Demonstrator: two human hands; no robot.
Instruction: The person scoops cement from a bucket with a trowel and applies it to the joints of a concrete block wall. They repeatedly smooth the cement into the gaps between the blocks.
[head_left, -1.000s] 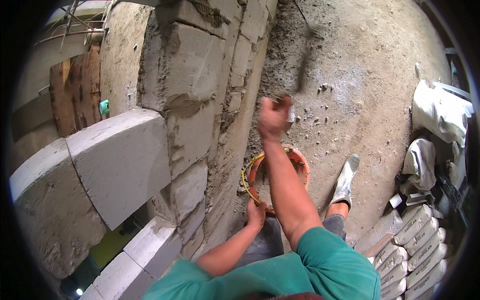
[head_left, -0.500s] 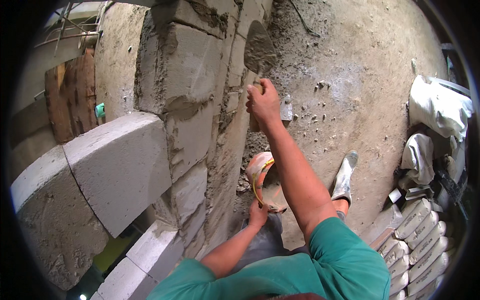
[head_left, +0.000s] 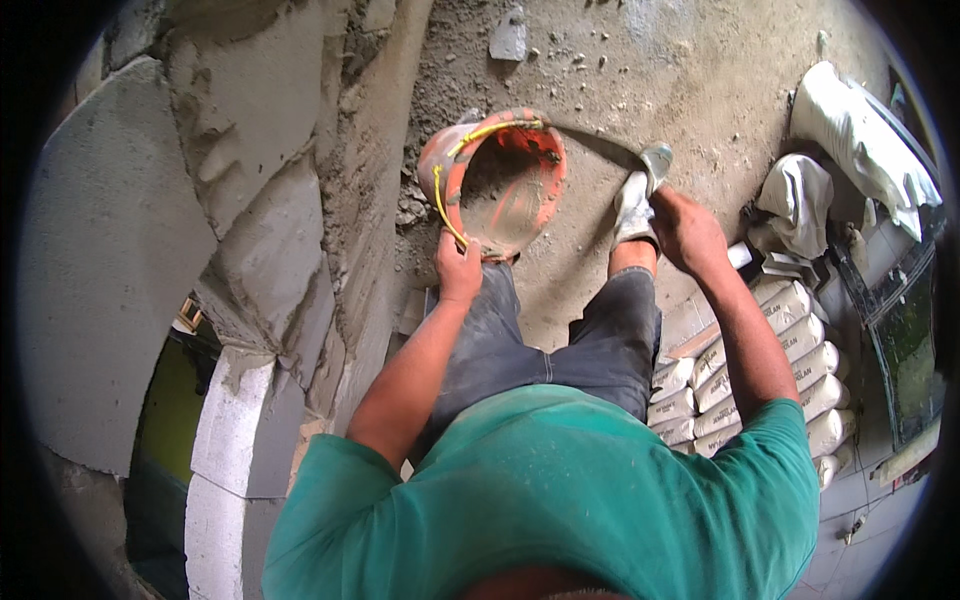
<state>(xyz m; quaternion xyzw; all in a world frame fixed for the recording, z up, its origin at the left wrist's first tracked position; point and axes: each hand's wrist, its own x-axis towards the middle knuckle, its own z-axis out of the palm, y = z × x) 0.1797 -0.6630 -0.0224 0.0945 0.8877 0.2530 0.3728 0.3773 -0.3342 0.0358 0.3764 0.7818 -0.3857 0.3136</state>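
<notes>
My left hand (head_left: 460,267) grips the near rim of an orange bucket (head_left: 553,190), beside the end of its yellow handle (head_left: 441,195). The bucket is tilted toward me, and grey mortar (head_left: 490,205) coats its inside. My right hand (head_left: 688,232) is closed round the handle of a trowel. The trowel's dark blade (head_left: 598,148), seen nearly edge-on, reaches left to the bucket's far rim; whether it touches cannot be made out. The trowel's handle is mostly hidden by my hand and the boot behind it.
A rough wall of pale blocks (head_left: 270,250) smeared with mortar rises on my left. My boot (head_left: 632,205) stands on the gritty floor. Stacked printed bags (head_left: 790,350) lie at right, with white sacks (head_left: 850,135) beyond. A block fragment (head_left: 508,38) lies farther ahead.
My right hand has brought the trowel from the wall back and right, beside the bucket. My left hand stays on the bucket, now tilted toward me. The view has shifted nearer my body.
</notes>
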